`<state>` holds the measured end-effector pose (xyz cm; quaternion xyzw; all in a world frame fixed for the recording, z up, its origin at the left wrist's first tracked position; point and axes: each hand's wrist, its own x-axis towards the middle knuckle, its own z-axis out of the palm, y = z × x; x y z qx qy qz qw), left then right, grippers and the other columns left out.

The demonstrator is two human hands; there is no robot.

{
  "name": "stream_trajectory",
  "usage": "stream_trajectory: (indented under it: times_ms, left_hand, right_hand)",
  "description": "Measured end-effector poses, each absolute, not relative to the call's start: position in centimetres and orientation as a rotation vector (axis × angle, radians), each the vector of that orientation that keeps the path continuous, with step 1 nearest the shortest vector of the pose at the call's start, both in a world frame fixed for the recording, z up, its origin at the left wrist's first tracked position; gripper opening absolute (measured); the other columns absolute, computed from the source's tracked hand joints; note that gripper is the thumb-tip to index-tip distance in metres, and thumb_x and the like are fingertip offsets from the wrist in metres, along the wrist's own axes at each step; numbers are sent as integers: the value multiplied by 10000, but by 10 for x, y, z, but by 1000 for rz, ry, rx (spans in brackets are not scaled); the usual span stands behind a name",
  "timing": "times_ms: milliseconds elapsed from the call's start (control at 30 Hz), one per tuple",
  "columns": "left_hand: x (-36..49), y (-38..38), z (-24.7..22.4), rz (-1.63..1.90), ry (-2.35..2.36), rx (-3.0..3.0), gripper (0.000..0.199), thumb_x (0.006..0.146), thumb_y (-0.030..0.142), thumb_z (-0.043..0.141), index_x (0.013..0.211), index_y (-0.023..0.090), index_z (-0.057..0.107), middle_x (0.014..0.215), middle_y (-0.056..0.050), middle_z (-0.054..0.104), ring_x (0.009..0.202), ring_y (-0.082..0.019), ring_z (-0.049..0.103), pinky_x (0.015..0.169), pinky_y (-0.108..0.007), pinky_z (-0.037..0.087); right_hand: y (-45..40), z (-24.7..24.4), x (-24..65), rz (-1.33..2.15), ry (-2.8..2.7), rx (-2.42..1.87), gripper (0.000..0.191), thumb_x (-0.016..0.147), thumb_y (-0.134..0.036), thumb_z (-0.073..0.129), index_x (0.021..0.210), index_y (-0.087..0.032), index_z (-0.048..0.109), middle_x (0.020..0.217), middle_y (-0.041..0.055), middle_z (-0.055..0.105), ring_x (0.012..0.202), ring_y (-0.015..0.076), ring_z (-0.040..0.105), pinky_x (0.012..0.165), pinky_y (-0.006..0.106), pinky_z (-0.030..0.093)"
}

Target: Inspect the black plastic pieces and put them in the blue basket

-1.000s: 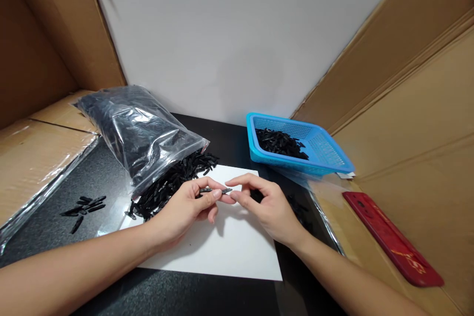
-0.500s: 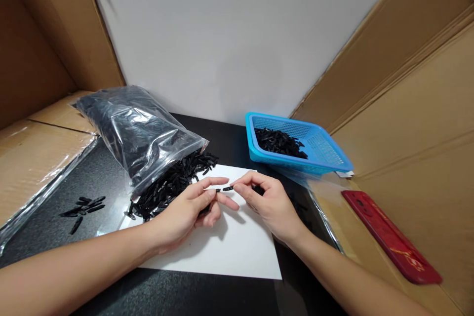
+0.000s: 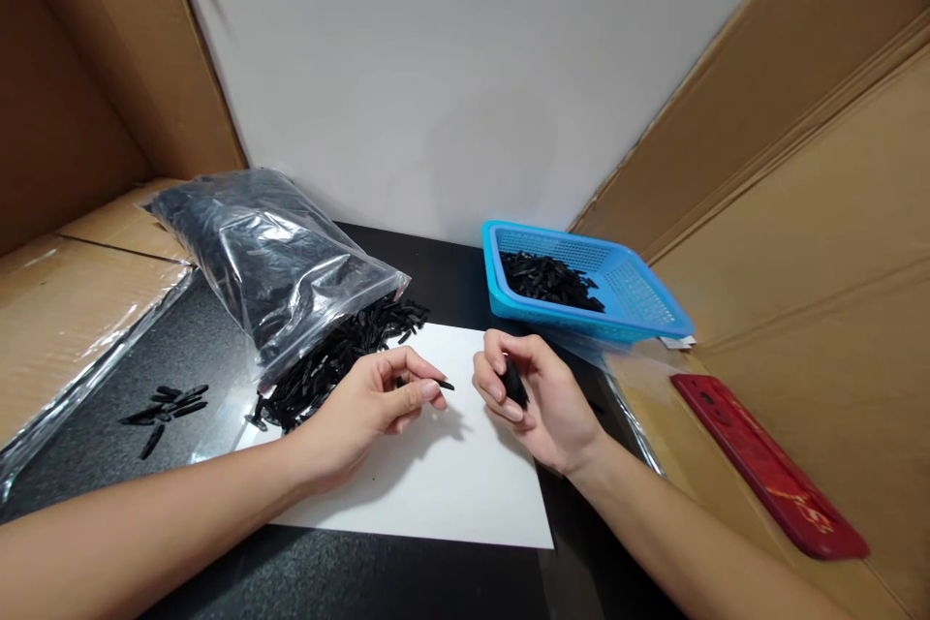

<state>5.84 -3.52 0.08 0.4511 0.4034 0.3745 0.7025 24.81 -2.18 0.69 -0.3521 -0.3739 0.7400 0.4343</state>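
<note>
Over the white sheet (image 3: 450,494), my left hand (image 3: 385,407) pinches a small, thin black piece (image 3: 446,385) between thumb and fingertips. My right hand (image 3: 544,397) is curled, palm partly turned up, around several black pieces (image 3: 514,384) that show between its fingers. The two hands are apart. Beside my left hand lies a heap of slim black pieces (image 3: 320,373), spilling from the mouth of a clear zip bag (image 3: 276,252) full of dark contents. I cannot make out exactly what the pieces are.
A blue plastic basket (image 3: 617,317) at the back right holds more black pieces (image 3: 552,281). Several loose pieces (image 3: 164,407) lie on the dark tabletop at left. A dark red flat object (image 3: 770,465) lies on cardboard at right. Cardboard walls (image 3: 814,165) flank the table.
My hands have drawn apart. The left fingers have closed to pinch a black piece, while the right hand has turned and curled, showing the pieces inside it.
</note>
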Motion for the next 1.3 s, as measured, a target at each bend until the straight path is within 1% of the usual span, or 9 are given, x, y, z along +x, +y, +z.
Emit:
stream_trajectory:
  times_ms: [133,267,433,600,700,767,1000,1167,1300]
  left_hand:
    - [59,-34,1,831,947,1012,240,777,368,744,856,151,679,762,-21,703,519,-71,364,498,-223,240]
    - [59,-33,3,841,962,1025,232,794,372,724,782,143,686,719,-12,668,514,-69,340,501,-223,243]
    - [58,-33,3,837,948,1035,238,809,371,708,751,143,676,717,-4,643,519,-67,327,508,-222,231]
    - [59,-33,5,821,933,942,112,797,257,672,869,172,670,755,-3,664,558,-85,397,549,-226,271]
    - [60,-36,4,828,903,861,299,725,80,590,991,198,658,787,3,666,644,-112,478,623,-240,322]
    - [61,-38,2,829,888,876,333,720,56,585,1013,197,656,824,-7,663,697,-127,513,657,-257,337]
    - [61,-41,-2,795,801,935,259,809,208,699,1053,191,613,881,-54,665,753,-164,581,639,-279,368]
    - [58,-39,-2,725,804,953,199,841,276,684,989,182,590,802,-32,668,593,-101,475,554,-245,305]
    - [57,-37,-3,744,814,975,269,841,329,685,1039,199,558,766,-9,677,521,-77,393,497,-227,251]
  right_hand:
    - [-22,4,247,1659,-1151,-983,369,826,-459,647,648,-209,442,478,-84,434,363,50,227,366,201,123]
    - [-26,2,248,1201,-1565,-1081,144,815,-336,695,854,-200,669,551,-58,489,492,107,418,489,238,322]
    - [-30,1,250,886,-1846,-1086,149,853,-245,646,944,-219,762,654,-8,632,578,143,526,597,274,398]
    - [-30,1,249,821,-1835,-1108,157,861,-252,631,912,-202,772,668,8,669,555,141,518,562,265,400]
    - [-29,2,249,831,-1780,-1114,150,851,-256,633,878,-199,769,661,11,661,557,143,512,549,264,398]
    - [-28,3,249,859,-1749,-1117,146,844,-258,637,872,-205,770,679,13,664,565,144,507,553,267,398]
    - [-26,4,248,971,-1632,-1150,128,808,-279,670,835,-197,765,625,-2,597,581,147,489,571,272,406]
    - [-25,1,249,1018,-1588,-1160,129,795,-299,690,833,-203,766,625,-6,589,586,148,482,574,275,402]
    - [-26,0,248,1030,-1593,-1162,139,800,-302,683,842,-195,763,630,-6,589,589,146,483,580,271,400]
